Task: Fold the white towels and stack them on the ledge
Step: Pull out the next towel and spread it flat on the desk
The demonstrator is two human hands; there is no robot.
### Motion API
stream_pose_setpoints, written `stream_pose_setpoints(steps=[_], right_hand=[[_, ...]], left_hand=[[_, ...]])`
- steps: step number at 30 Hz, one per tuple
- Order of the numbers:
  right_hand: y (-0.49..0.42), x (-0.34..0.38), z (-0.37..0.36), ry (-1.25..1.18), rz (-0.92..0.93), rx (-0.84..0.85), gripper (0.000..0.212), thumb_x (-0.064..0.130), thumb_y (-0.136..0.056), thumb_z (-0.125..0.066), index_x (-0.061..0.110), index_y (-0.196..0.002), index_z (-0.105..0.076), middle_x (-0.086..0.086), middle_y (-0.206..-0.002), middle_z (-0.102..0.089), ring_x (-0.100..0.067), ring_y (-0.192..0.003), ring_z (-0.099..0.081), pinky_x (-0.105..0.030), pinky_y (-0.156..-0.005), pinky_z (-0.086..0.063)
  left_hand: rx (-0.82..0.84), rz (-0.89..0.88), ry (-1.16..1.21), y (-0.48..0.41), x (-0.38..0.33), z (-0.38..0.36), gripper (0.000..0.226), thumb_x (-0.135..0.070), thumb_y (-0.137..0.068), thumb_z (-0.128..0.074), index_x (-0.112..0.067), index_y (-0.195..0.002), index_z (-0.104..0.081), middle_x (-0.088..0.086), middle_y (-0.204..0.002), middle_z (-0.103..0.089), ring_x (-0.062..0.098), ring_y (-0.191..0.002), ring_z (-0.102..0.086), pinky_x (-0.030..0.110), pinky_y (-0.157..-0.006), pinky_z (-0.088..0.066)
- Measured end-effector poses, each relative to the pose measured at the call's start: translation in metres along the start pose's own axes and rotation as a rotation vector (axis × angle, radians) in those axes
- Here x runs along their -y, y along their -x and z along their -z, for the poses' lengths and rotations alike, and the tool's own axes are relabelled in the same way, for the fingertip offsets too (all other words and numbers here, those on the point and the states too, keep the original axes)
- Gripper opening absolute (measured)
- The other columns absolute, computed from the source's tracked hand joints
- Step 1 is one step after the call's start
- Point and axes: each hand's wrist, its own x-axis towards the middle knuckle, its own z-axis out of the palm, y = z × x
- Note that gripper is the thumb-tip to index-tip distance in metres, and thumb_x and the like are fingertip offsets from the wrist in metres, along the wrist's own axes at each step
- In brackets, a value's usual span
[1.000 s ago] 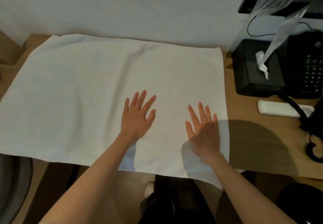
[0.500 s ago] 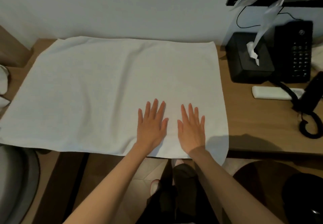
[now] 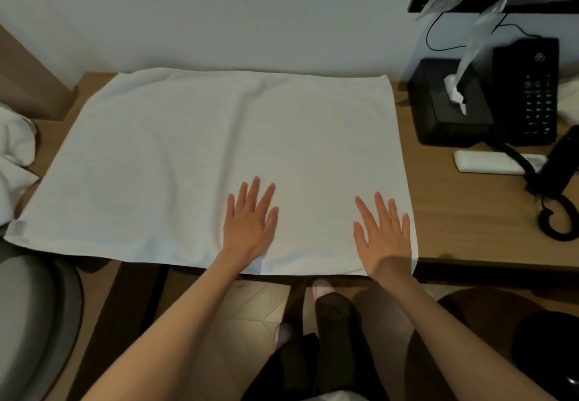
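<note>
Towel (image 3: 188,156) is lying spread flat on the desk (image 3: 463,212), its near edge reaching the front lip. The left hand (image 3: 250,222) and right hand (image 3: 385,237) are pressing on it, fingers (image 3: 254,194) straight and slightly apart, gripping nothing. Uneven smoothing may be risking dragging it over the edge.

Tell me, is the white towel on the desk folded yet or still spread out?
Spread out. The white towel lies flat on the desk, with both hands flat on it.
</note>
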Motion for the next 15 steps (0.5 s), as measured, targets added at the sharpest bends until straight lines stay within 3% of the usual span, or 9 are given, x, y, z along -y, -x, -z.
stream_pose_setpoints(steps=[2, 4, 6, 10, 15], right_hand=[[-0.004, 0.005, 0.009, -0.052, -0.049, 0.023, 0.053, 0.047, -0.1, -0.023, 0.038, -0.151, -0.013, 0.0, -0.161, -0.01, -0.024, -0.148, -0.006, -0.044, -0.117, 0.006], [-0.008, 0.015, 0.022, -0.138, -0.054, -0.04, 0.044, 0.035, -0.1, -0.037, 0.03, -0.144, -0.036, -0.001, -0.152, -0.035, -0.019, -0.142, -0.026, -0.045, -0.12, -0.002], [-0.015, 0.031, 0.035, -0.219, -0.009, -0.09, 0.04, 0.028, -0.1, -0.042, 0.027, -0.139, -0.045, 0.002, -0.146, -0.042, -0.016, -0.138, -0.033, -0.043, -0.12, -0.009], [-0.037, 0.073, 0.058, -0.318, 0.085, -0.092, 0.042, 0.029, -0.101, -0.04, 0.025, -0.142, -0.041, 0.003, -0.152, -0.033, -0.015, -0.143, -0.025, -0.039, -0.121, -0.008], [-0.078, 0.124, 0.063, -0.305, 0.232, -0.051, 0.046, 0.03, -0.103, -0.031, 0.027, -0.148, -0.029, 0.004, -0.158, -0.019, -0.015, -0.147, -0.01, -0.04, -0.12, -0.001]], left_hand=[[-0.001, -0.032, 0.021, 0.001, 0.0, 0.011, 0.054, -0.04, -0.102, -0.02, -0.026, -0.153, -0.008, 0.0, -0.161, 0.003, 0.02, -0.147, 0.007, 0.033, -0.115, 0.01], [-0.057, -0.059, 0.024, 0.001, 0.0, 0.024, 0.054, -0.036, -0.103, -0.024, -0.021, -0.153, -0.011, 0.001, -0.161, 0.0, 0.02, -0.148, 0.005, 0.03, -0.115, 0.009], [-0.102, -0.051, 0.044, -0.004, 0.002, 0.037, 0.054, -0.036, -0.103, -0.025, -0.021, -0.152, -0.01, -0.001, -0.16, 0.002, 0.018, -0.147, 0.007, 0.03, -0.115, 0.01], [-0.163, 0.014, 0.113, -0.023, 0.014, 0.06, 0.053, -0.035, -0.103, -0.023, -0.02, -0.153, -0.01, 0.0, -0.16, 0.005, 0.019, -0.147, 0.01, 0.035, -0.117, 0.008], [-0.127, 0.171, 0.154, -0.065, 0.037, 0.069, 0.053, -0.035, -0.104, -0.022, -0.023, -0.153, -0.004, -0.002, -0.161, 0.006, 0.021, -0.147, 0.008, 0.048, -0.116, 0.004]])
